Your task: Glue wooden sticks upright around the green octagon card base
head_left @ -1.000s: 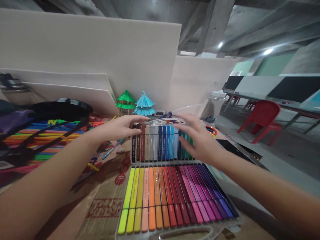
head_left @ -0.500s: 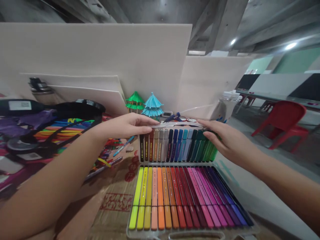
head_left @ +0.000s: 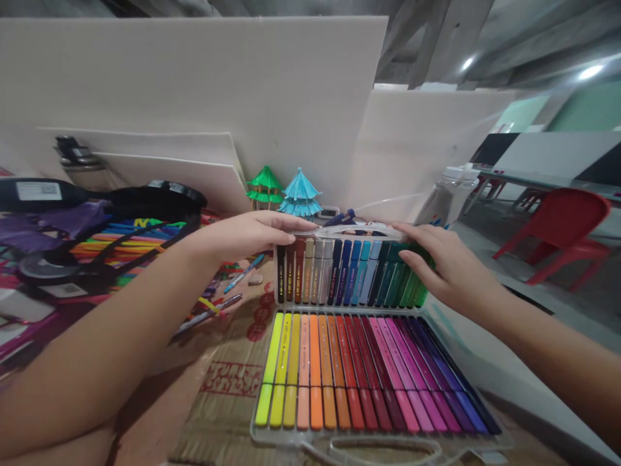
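Observation:
A clear plastic marker case (head_left: 383, 439) stands open on a piece of cardboard, one half lying flat and the other raised upright. Yellow, orange, red, pink and purple markers (head_left: 334, 369) fill the flat half; dark, blue and green markers (head_left: 349, 272) fill the raised half. My left hand (head_left: 264, 232) grips the raised half at its upper left corner, thumb in front. At the upper right corner, my right hand (head_left: 434, 255) holds the same half between thumb and fingers.
Green (head_left: 265, 188) and blue (head_left: 299, 193) small paper pavilions stand behind the case. Pens (head_left: 244, 274) and colourful strips (head_left: 145, 243) lie at left. A clear bottle (head_left: 449, 194) stands back right, with a red chair (head_left: 567, 226) beyond. White boards (head_left: 194, 84) rise behind.
The view has shifted slightly, so the case and hands appear a little higher and further right. Both hands still hold the raised half, which stays upright.

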`<state>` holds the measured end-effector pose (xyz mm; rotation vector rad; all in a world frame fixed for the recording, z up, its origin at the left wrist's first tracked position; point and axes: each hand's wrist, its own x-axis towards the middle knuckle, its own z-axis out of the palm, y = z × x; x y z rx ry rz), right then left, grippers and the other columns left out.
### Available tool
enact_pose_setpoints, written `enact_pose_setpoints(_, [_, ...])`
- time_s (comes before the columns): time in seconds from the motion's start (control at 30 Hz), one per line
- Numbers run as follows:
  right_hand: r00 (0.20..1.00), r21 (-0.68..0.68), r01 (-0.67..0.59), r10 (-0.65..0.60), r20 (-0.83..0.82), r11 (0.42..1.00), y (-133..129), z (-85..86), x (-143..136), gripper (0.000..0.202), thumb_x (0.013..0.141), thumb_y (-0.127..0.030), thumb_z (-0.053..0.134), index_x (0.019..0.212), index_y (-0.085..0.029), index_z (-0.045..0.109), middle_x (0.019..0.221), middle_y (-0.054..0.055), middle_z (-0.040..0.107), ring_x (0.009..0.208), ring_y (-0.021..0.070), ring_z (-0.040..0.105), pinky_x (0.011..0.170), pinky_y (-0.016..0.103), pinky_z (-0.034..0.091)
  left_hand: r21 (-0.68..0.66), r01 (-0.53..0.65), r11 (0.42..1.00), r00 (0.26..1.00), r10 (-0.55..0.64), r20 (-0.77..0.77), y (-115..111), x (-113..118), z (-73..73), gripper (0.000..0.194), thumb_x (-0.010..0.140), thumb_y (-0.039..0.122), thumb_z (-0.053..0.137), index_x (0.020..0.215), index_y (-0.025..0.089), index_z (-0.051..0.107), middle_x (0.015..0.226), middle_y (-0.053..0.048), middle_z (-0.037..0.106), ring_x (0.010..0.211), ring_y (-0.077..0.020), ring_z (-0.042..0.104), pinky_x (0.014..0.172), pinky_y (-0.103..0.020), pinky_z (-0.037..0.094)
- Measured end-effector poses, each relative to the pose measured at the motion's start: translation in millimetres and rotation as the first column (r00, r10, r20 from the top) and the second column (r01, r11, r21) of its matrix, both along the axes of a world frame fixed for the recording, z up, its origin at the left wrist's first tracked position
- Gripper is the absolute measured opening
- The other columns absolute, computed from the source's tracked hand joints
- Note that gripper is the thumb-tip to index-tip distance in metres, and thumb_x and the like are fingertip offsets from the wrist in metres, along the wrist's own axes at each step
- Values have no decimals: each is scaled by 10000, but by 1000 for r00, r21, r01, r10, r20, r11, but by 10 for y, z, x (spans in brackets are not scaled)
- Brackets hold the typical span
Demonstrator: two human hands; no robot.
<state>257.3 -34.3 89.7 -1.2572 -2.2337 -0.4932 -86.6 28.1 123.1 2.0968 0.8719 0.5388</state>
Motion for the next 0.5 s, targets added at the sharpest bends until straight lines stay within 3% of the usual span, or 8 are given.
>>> enact_pose_setpoints(0.2, [1000,81,-7,7,-3,997,3,-50,-1,459,1011,-370,460,1385,-125,563,1181,192,693,1128,358,638,964,548,496,-36,-19,999,1000,20,18,36,88,-35,592,803,232,530,1385,273,625,1409,8,653,1298,-265,595,1080,-418,472])
enact_pose_setpoints(0.33, [1000,60,-10,10,10,998,13,-49,19,485,1007,-408,470,1420,-160,530,1256,186,678,1166,367,624,973,572,490,-13,-72,997,997,72,-24,0,107,-21,590,811,221,501,1389,249,615,1352,-9,690,1250,-257,624,1060,-412,489])
enact_pose_setpoints(0.5, [999,17,-21,21,24,1000,-88,31,62,485,1012,-450,458,1404,-175,538,1342,179,658,1185,380,632,955,581,507,140,-29,990,995,42,-90,-73,0,78,461,968,501,498,1354,294,643,1398,10,658,1312,-277,579,1085,-383,459])
